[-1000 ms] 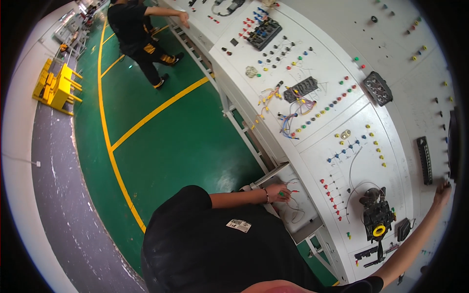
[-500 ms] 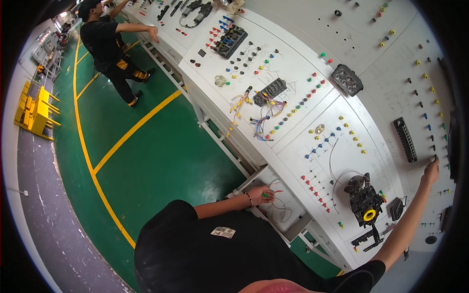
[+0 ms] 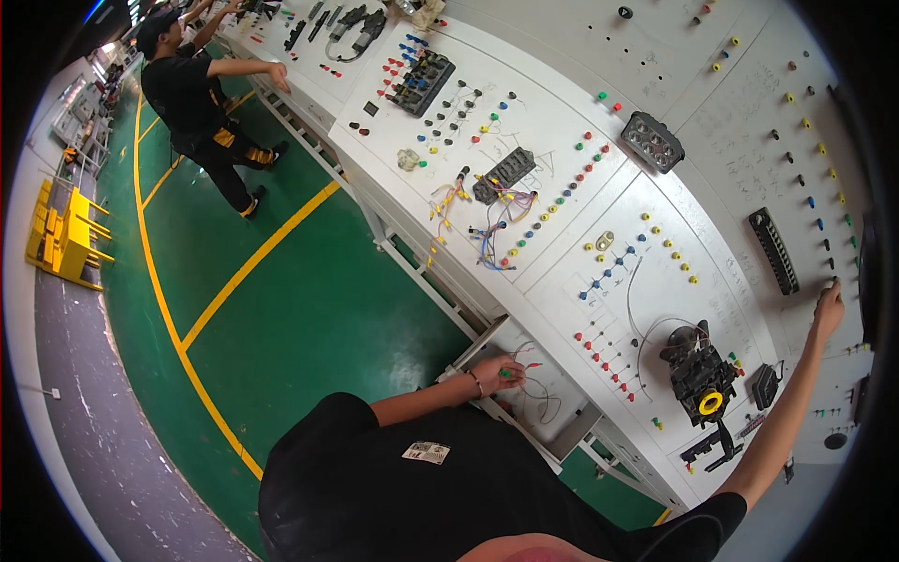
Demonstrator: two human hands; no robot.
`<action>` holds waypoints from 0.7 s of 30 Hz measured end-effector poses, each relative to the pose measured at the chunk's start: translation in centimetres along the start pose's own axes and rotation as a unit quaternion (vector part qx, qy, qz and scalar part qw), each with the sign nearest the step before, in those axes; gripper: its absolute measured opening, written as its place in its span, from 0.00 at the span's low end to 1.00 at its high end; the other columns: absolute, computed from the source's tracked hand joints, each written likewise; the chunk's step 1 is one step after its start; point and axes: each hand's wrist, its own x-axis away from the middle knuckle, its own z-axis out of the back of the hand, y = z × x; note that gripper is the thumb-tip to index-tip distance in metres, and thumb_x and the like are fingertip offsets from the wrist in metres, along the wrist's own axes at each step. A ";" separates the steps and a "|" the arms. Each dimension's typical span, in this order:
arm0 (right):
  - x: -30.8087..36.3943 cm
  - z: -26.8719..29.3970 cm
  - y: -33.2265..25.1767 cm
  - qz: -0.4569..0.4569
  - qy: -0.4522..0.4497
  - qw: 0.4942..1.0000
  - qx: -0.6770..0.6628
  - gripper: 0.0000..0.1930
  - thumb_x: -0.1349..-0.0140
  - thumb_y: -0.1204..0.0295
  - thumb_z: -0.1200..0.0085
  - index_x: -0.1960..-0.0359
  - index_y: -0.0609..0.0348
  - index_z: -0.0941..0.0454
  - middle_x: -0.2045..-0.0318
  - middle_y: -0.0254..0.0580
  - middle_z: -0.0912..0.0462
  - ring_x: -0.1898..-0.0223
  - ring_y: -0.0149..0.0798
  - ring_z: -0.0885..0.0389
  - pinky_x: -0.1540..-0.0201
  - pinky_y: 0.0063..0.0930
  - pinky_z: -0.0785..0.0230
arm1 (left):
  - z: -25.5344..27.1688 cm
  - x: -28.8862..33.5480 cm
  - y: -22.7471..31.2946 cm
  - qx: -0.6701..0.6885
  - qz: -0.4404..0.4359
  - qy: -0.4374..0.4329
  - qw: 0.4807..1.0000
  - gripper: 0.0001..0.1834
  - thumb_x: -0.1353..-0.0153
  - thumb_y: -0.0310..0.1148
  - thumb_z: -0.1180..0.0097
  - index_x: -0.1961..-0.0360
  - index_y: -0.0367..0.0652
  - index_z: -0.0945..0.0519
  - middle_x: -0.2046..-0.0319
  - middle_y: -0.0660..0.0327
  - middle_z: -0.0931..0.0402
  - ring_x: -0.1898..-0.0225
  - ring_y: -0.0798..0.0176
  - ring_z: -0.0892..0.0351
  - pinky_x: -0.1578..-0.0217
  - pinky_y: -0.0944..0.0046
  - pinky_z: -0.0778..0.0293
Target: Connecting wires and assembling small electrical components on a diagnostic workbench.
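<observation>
Left hand (image 3: 498, 373) sits low in the middle of the pic, fingers shut around thin red & green wires (image 3: 524, 375) over a small white tray (image 3: 552, 398). Right hand (image 3: 828, 309) reaches far out to the right side, fingertip pressing on the big white board w/ coloured knobs (image 3: 599, 169); can't tell if it grips anything. Black boxy part w/ yellow ring (image 3: 702, 379) sits between the hands. Another person in black clothes (image 3: 192, 94) works upper left, on the green floor (image 3: 309, 309).

Left hand (image 3: 499, 373) curled low with bent elbow, right hand (image 3: 828, 309) stretched far up
</observation>
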 end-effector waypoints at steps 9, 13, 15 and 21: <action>2.1 1.3 -1.2 0.204 0.140 0.943 0.223 0.29 0.35 0.42 0.59 0.62 0.56 0.20 0.66 0.49 0.17 0.63 0.57 0.22 0.64 0.47 0.31 | -0.1 0.3 -0.1 -0.004 0.004 0.014 1.000 0.18 0.35 0.39 0.54 0.57 0.33 0.22 0.60 0.50 0.20 0.57 0.52 0.19 0.52 0.56 0.23; 2.2 1.1 -2.3 0.225 0.128 0.937 0.233 0.28 0.35 0.41 0.60 0.59 0.55 0.21 0.64 0.49 0.18 0.62 0.59 0.22 0.63 0.48 0.32 | 0.5 0.2 0.4 -0.016 -0.021 0.005 1.000 0.18 0.35 0.39 0.53 0.58 0.33 0.22 0.61 0.50 0.20 0.56 0.52 0.19 0.52 0.56 0.23; 1.4 1.2 -2.0 0.190 0.096 0.938 0.272 0.28 0.35 0.42 0.60 0.58 0.54 0.23 0.64 0.49 0.18 0.62 0.59 0.22 0.63 0.49 0.32 | 0.0 0.1 0.4 -0.014 -0.014 0.002 1.000 0.18 0.35 0.39 0.53 0.58 0.33 0.22 0.61 0.50 0.20 0.56 0.52 0.19 0.51 0.56 0.23; 0.0 2.0 -1.0 0.199 0.026 0.931 0.304 0.26 0.34 0.45 0.60 0.58 0.55 0.23 0.64 0.52 0.18 0.61 0.60 0.22 0.63 0.50 0.32 | -0.2 0.3 0.2 0.013 -0.010 0.014 1.000 0.17 0.37 0.37 0.51 0.59 0.31 0.22 0.60 0.49 0.20 0.56 0.51 0.20 0.49 0.55 0.24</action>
